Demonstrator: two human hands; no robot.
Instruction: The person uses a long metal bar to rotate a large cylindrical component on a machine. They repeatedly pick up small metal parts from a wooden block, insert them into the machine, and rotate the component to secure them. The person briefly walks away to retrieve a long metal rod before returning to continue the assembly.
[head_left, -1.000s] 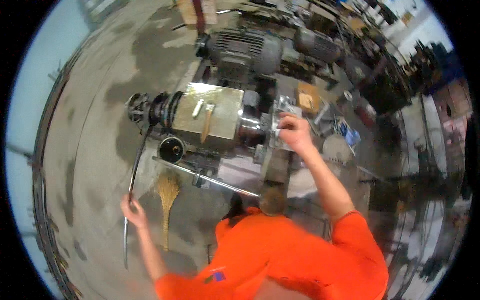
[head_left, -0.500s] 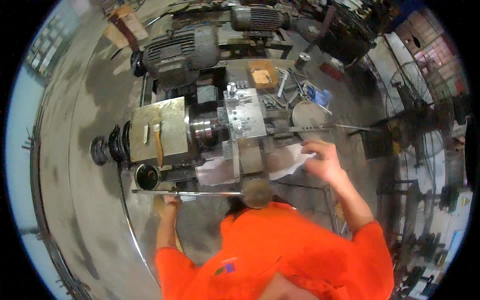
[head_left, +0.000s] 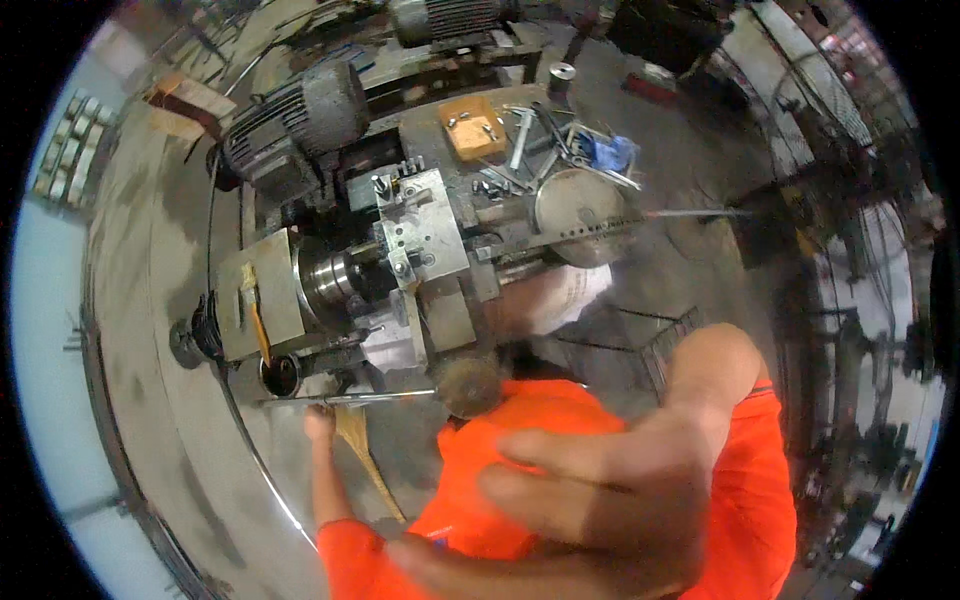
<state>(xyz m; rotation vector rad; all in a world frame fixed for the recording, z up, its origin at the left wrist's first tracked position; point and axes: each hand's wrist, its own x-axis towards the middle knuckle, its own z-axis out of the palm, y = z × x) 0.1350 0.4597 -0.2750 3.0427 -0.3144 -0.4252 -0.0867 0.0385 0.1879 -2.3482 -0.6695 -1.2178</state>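
Observation:
My right hand [head_left: 620, 490] is large and blurred close in front of my orange shirt, fingers apart, with nothing seen in it. My left hand [head_left: 319, 425] is closed at the near left of a lathe, just below a long metal rod [head_left: 375, 397]; what it grips is hidden. The rod runs to a round handwheel [head_left: 470, 388]. Beyond stand the lathe's shiny chuck [head_left: 335, 280] and its metal tool block [head_left: 428, 235]. A brush with an orange handle [head_left: 259, 318] lies on the headstock cover [head_left: 230, 335], its end over a dark round pot [head_left: 280, 375].
Wrenches and other tools [head_left: 522, 140], a wooden box [head_left: 470, 130] of small parts and a blue rag [head_left: 612, 152] lie behind the lathe. A round metal disc [head_left: 580, 205] sits at its right end. A ribbed motor [head_left: 290, 125] stands at the back left. A broom [head_left: 365, 455] is beside my left arm.
My right hand has come back from the lathe's right side toward my body, its fingers spreading. My left hand stays by the rod. The whole view has shifted and turned.

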